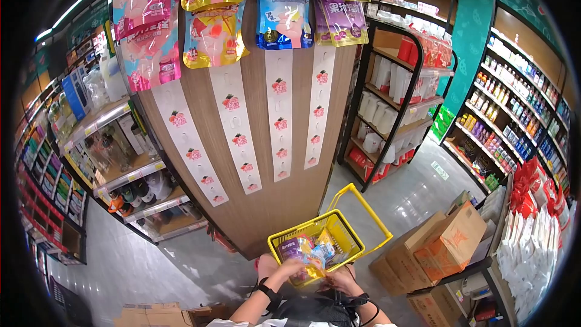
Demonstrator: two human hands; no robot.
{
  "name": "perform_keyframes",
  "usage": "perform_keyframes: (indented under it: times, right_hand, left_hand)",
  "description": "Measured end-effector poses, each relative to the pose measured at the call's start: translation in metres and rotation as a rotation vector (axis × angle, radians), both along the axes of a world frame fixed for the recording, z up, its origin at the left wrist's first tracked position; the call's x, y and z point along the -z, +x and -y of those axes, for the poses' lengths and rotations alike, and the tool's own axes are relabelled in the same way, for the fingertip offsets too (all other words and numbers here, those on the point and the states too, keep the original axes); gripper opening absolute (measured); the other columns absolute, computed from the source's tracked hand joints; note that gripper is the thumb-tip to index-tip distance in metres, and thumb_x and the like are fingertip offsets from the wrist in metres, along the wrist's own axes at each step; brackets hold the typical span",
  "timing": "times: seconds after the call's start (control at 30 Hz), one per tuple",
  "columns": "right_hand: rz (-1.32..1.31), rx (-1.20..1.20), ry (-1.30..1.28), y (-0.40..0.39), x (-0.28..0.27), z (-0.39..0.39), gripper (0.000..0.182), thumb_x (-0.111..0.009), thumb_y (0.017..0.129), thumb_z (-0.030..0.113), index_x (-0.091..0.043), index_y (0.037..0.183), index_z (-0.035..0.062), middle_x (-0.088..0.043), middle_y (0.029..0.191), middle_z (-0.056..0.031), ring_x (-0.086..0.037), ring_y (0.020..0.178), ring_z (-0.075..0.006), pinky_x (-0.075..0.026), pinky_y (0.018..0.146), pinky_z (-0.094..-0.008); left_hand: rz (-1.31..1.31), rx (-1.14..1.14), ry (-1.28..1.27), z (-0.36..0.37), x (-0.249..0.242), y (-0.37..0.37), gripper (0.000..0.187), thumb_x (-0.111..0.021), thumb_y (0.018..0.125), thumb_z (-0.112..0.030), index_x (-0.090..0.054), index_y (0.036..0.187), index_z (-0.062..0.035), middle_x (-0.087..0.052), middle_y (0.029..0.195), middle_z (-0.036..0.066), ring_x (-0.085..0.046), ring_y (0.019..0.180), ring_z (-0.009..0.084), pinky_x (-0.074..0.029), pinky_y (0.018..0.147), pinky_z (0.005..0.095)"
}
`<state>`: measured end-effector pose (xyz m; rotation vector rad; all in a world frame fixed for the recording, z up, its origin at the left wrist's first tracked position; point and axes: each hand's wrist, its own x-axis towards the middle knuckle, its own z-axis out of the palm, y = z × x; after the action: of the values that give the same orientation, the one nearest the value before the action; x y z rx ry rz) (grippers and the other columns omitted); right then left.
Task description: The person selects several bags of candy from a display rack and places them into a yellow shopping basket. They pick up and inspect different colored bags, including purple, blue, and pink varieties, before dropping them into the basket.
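A yellow shopping basket (353,234) stands low in front of me with several colourful gummy candy bags inside, among them a purple bag (295,245) and a blue-and-yellow bag (325,246). My left hand (294,268), with a black band on its wrist, reaches over the near left side, fingers closed on a yellow gummy candy bag (314,263). My right hand (342,280) is by the basket's near rim, its curled fingers at the edge of the same bag. Its fingertips are partly hidden.
A wood-look display panel (260,218) rises ahead, with white hanging strips (281,115) and gummy bags (283,21) on top. Cardboard boxes (448,242) stand right; a black-framed rack (387,103) is beyond. Shelves (142,169) line the left. Cardboard (151,315) lies near my feet.
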<state>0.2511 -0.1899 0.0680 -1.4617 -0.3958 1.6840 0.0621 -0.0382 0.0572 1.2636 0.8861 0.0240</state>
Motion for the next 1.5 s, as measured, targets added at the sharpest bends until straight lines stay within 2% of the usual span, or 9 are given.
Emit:
perform_keyframes:
  times: [0.03, 0.3, 0.53, 0.8, 1.1, 1.23, 1.33, 1.47, 1.5]
  right_hand:
    - [-0.052, -0.008, -0.01, 0.004, 0.015, 0.0, 0.025, -0.048, 0.088, 0.023, -0.052, 0.096, 0.0001, -0.053, 0.076, -0.0078, -0.055, 0.065, -0.021, -0.051, 0.063, -0.0353]
    - [-0.133, 0.193, -0.107, -0.005, -0.033, -0.004, 0.015, -0.053, 0.085, 0.019, -0.05, 0.088, 0.0039, -0.049, 0.067, -0.0021, -0.047, 0.052, -0.0128, -0.037, 0.046, -0.0243]
    - [-0.19, 0.249, -0.063, 0.011, 0.028, -0.007, 0.018, -0.049, 0.085, 0.017, -0.052, 0.092, 0.0007, -0.053, 0.072, -0.0061, -0.05, 0.055, -0.0172, -0.039, 0.048, -0.0267]
    - [-0.08, 0.444, -0.045, 0.024, 0.038, -0.018, 0.019, -0.053, 0.083, 0.006, -0.051, 0.101, 0.0, -0.06, 0.087, -0.0158, -0.056, 0.064, -0.0242, -0.05, 0.063, -0.0357]
    - [-0.157, 0.28, 0.08, 0.03, 0.017, -0.013, 0.033, -0.052, 0.088, 0.023, -0.045, 0.113, 0.0026, -0.06, 0.097, -0.0144, -0.057, 0.069, -0.0224, -0.05, 0.068, -0.0344]
    - [0.322, 0.097, -0.06, 0.037, 0.003, -0.015, 0.044, -0.057, 0.08, 0.035, -0.051, 0.111, 0.0049, -0.061, 0.099, -0.0174, -0.06, 0.077, -0.0326, -0.049, 0.07, -0.0427]
    - [1.133, -0.351, 0.12, 0.07, 0.049, 0.0, 0.038, -0.056, 0.078, 0.037, -0.059, 0.103, 0.0075, -0.062, 0.097, -0.0178, -0.059, 0.084, -0.0383, -0.048, 0.073, -0.0446]
    - [1.439, -0.8, -0.198, 0.065, 0.0, 0.036, 0.036, -0.05, 0.08, 0.036, -0.058, 0.106, 0.0105, -0.059, 0.105, -0.0187, -0.054, 0.1, -0.0379, -0.046, 0.081, -0.0421]
    - [1.326, -0.735, -0.149, 0.074, 0.05, 0.046, 0.039, -0.05, 0.081, 0.038, -0.055, 0.11, 0.0123, -0.057, 0.107, -0.0192, -0.054, 0.099, -0.0384, -0.046, 0.081, -0.0431]
  left_hand:
    - [-0.084, 0.044, 0.01, 0.008, -0.043, 0.001, 0.024, -0.051, 0.086, -0.023, -0.06, 0.075, -0.0039, -0.056, 0.064, -0.001, -0.05, 0.053, 0.0062, -0.034, 0.042, 0.019]
    - [-0.104, 0.001, -0.023, 0.018, -0.01, 0.005, 0.032, -0.053, 0.083, -0.031, -0.065, 0.076, -0.0016, -0.058, 0.058, 0.002, -0.047, 0.046, 0.0095, -0.033, 0.04, 0.0228]
    - [-0.099, 0.035, -0.241, 0.024, -0.045, 0.006, 0.025, -0.049, 0.085, -0.024, -0.064, 0.088, -0.0049, -0.05, 0.059, -0.004, -0.042, 0.046, 0.0037, -0.026, 0.037, 0.0181]
    - [-0.046, -0.103, -0.223, 0.023, -0.037, -0.002, 0.025, -0.056, 0.085, -0.024, -0.06, 0.098, -0.0033, -0.061, 0.076, 0.001, -0.046, 0.057, 0.0055, -0.035, 0.046, 0.0178]
    - [-0.003, -0.163, -0.258, 0.005, -0.002, -0.022, 0.015, -0.054, 0.085, -0.019, -0.059, 0.089, -0.0057, -0.059, 0.073, 0.0, -0.047, 0.056, 0.0071, -0.035, 0.045, 0.02]
    - [0.019, -0.222, -0.366, -0.011, 0.0, -0.035, 0.013, -0.056, 0.084, -0.018, -0.059, 0.085, -0.0059, -0.056, 0.068, 0.0, -0.048, 0.056, 0.0083, -0.036, 0.045, 0.0208]
    - [-0.01, -0.324, -0.271, -0.028, -0.007, -0.048, 0.013, -0.056, 0.083, -0.018, -0.059, 0.084, -0.0054, -0.056, 0.069, 0.001, -0.049, 0.057, 0.0094, -0.036, 0.044, 0.0227]
    - [-0.144, -0.242, 0.062, -0.053, 0.019, -0.08, 0.019, -0.057, 0.079, -0.02, -0.061, 0.087, -0.002, -0.061, 0.072, 0.007, -0.059, 0.061, 0.0133, -0.048, 0.053, 0.0246]
    - [-0.26, -0.155, 0.215, -0.048, -0.011, -0.083, 0.028, -0.058, 0.079, -0.025, -0.061, 0.095, -0.003, -0.064, 0.081, 0.01, -0.063, 0.07, 0.0225, -0.052, 0.063, 0.0324]
